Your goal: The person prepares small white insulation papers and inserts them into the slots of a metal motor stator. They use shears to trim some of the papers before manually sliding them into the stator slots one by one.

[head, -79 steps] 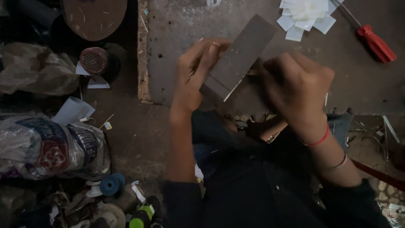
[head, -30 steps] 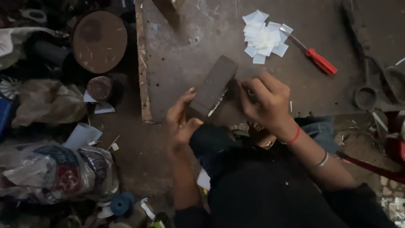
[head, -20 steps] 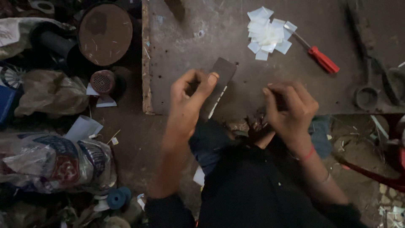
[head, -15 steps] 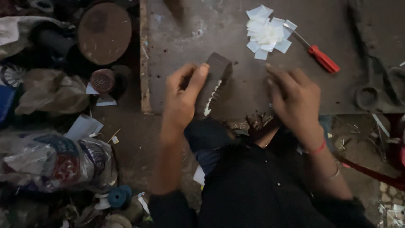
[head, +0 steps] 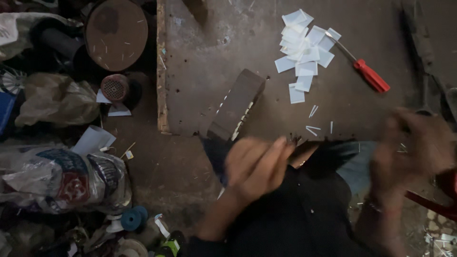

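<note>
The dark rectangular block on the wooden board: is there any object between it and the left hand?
Nothing visible lies between them. The dark rectangular block rests alone at the wooden board's near edge; the blurred left hand is just below it, apart.

Dark brown rectangular block point(head: 236, 105), long and flat-sided, lying on the grey, scuffed worktop point(head: 214, 52) near its front edge. The block rests at a slant, its far end pointing up and to the right, its near end reaching the worktop's edge. The broad upper face is plain and matte. Along the right-hand narrow side runs a row of small pale marks or slips, too small to make out further. The block lies free, touched by neither hand: the left hand point(head: 257, 166) is blurred just below its near end, and the right hand point(head: 419, 143), also blurred, is well apart to the right.
</note>
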